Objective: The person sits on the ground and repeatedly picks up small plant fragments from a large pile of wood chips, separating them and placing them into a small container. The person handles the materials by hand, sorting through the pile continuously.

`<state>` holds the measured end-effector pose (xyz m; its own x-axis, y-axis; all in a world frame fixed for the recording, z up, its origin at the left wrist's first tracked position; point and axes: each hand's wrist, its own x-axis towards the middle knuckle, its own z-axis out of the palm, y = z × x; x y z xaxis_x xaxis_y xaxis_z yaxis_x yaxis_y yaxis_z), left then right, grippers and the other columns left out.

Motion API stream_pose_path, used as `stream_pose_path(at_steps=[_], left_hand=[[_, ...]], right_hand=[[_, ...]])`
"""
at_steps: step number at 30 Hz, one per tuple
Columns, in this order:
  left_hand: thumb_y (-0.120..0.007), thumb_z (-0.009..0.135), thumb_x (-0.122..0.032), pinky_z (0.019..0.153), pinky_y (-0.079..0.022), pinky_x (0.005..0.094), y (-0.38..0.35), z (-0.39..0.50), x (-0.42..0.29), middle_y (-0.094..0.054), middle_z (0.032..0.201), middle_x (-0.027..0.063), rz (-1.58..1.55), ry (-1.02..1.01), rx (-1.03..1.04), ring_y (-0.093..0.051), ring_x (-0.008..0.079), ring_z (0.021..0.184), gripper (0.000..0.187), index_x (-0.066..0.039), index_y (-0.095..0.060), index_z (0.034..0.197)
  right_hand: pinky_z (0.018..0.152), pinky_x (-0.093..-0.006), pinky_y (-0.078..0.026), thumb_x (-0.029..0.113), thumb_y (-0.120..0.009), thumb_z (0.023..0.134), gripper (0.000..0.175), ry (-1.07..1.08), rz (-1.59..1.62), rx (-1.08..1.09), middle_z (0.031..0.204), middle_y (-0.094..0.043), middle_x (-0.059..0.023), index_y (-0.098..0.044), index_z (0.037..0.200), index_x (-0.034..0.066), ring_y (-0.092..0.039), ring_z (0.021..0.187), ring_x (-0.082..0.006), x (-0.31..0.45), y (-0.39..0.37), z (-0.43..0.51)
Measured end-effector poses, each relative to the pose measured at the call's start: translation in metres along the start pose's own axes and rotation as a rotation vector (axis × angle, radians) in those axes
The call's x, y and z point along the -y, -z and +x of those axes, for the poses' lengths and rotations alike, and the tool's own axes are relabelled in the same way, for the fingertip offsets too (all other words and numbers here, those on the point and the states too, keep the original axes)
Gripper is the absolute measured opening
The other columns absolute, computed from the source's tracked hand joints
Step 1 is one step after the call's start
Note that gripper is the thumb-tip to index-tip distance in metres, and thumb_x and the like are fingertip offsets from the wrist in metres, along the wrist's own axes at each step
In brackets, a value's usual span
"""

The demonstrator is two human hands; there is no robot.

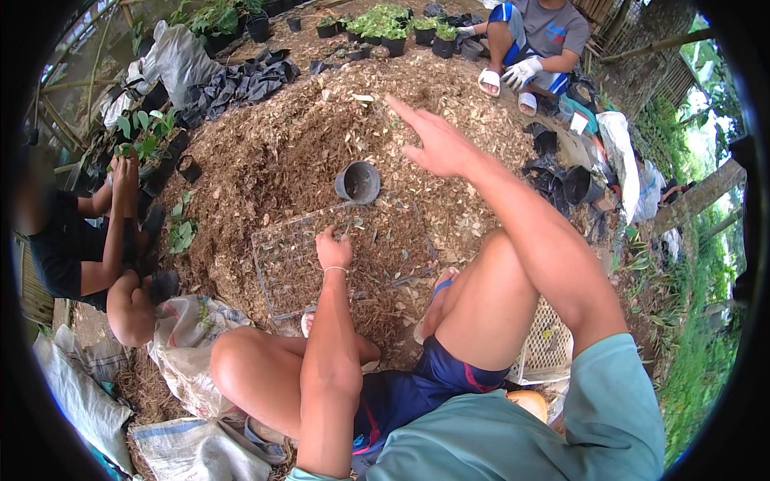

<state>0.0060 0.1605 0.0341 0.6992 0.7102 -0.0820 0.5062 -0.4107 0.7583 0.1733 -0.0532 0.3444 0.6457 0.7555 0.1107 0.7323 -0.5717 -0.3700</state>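
Note:
My left hand (334, 248) hovers over or touches a seedling tray (262, 278), its fingers bent. Whether it pinches something small, I cannot tell. The tray's cells are largely covered with brown wood-chip mix, and small green leaf cuttings (404, 254) stick up from it. Raised over the heap of wood chips (289, 150), my right hand (442, 141) is empty, with its index finger stretched out and its thumb apart. Below that hand, a black plastic pot (359, 182) lies tilted at the tray's far edge, its mouth towards me.
At left a person (72, 240) handles a leafy plant (147, 144). Another person (541, 48) in gloves sits at the far right. Potted seedlings (394, 45) and black plastic bags (246, 81) line the back. Woven sacks (198, 451) lie at left, a plastic crate (544, 343) at right.

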Motion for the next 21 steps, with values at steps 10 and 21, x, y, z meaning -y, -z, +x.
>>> stream_pose_path(at_steps=[10,21], left_hand=[[-0.077,0.088,-0.018,0.107,-0.052,0.0501,0.0,-0.001,0.002,-0.064,0.131,0.0228,0.019,-0.004,-0.011,-0.065,0.0429,0.121,0.044,-0.006,-0.072,0.131],[-0.076,0.088,-0.017,0.106,-0.053,0.0491,0.007,-0.002,0.001,-0.064,0.13,0.023,-0.026,0.007,-0.019,-0.066,0.0422,0.118,0.045,-0.006,-0.072,0.131]], right_hand=[[0.114,-0.0516,-0.056,0.015,-0.059,0.1,0.096,0.055,0.004,-0.197,0.163,-0.045,-0.0233,-0.005,0.172,0.0472,-0.065,0.131,-0.0421,0.045,0.009,0.013],[0.118,-0.0517,-0.053,0.014,-0.059,0.1,0.099,0.0,-0.004,-0.051,0.166,-0.041,-0.0193,0.001,0.172,0.0485,-0.059,0.139,-0.0398,0.059,0.005,0.021]])
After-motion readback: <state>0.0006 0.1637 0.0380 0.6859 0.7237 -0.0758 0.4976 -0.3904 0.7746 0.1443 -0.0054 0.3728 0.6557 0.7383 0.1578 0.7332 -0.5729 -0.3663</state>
